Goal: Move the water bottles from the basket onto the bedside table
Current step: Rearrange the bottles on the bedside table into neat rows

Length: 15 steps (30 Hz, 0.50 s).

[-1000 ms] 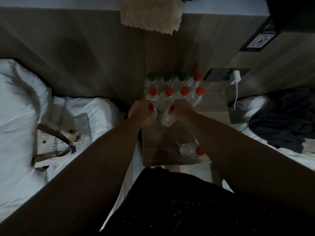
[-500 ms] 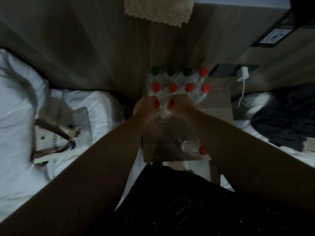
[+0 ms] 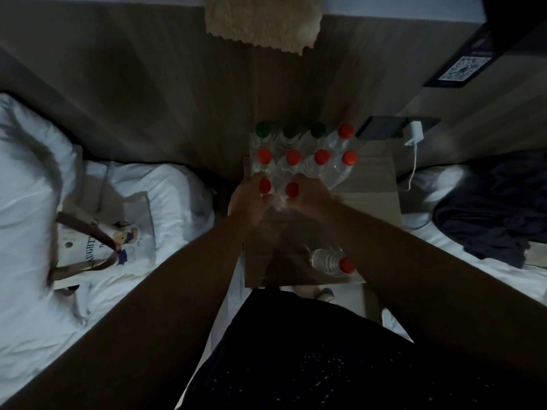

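Two red-capped bottles [image 3: 278,192] are being pushed further back against the standing rows [image 3: 305,146], gripped upright by left hand [image 3: 250,202] and right hand [image 3: 310,199], while a lying bottle [image 3: 328,260], nearer the right, is being left on the table [image 3: 376,202].

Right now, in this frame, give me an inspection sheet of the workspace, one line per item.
Surface: wooden bedside table, dim light.
Job's things: two rows of upright bottles at the wall, three green caps, the rest red; one lying bottle near the front edge.
Clutter: tote bag on the bed.
Grippers: left hand and right hand each hold a red-capped bottle.
Cables: white charger, cord hanging.
Surroundings: white bedding, dark clothing; basket not seen.
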Each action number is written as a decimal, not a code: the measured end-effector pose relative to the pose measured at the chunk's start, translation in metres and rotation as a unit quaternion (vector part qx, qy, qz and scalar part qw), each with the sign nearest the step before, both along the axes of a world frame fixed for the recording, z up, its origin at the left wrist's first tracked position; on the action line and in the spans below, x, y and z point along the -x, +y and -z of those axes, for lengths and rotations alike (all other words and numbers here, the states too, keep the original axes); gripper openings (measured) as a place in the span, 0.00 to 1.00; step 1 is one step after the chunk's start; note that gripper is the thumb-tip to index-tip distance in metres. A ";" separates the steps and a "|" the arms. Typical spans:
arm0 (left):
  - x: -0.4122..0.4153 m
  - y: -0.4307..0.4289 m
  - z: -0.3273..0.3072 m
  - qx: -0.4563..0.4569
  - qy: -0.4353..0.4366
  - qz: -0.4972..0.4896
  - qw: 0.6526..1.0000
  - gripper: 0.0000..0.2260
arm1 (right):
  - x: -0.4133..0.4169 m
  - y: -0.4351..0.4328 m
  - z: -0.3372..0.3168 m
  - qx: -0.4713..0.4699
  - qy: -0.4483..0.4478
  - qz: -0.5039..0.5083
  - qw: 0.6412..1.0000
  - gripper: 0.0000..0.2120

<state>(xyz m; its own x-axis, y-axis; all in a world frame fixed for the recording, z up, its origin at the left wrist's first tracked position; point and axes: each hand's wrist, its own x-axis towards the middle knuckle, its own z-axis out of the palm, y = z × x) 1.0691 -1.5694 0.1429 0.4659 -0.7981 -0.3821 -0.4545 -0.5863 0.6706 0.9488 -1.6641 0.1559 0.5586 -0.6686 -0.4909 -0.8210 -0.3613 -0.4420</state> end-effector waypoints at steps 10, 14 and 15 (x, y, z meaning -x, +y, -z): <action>0.023 0.004 -0.011 -0.020 0.043 -0.108 0.993 0.22 | 0.021 0.009 -0.016 -0.029 -0.007 -0.031 0.999 0.23; 0.040 0.020 -0.008 -0.008 0.064 -0.165 0.984 0.29 | 0.054 0.010 -0.029 -0.035 -0.028 -0.038 0.998 0.21; 0.045 0.024 -0.005 -0.007 0.062 -0.168 0.984 0.28 | 0.065 0.010 -0.034 -0.033 -0.023 -0.038 0.998 0.20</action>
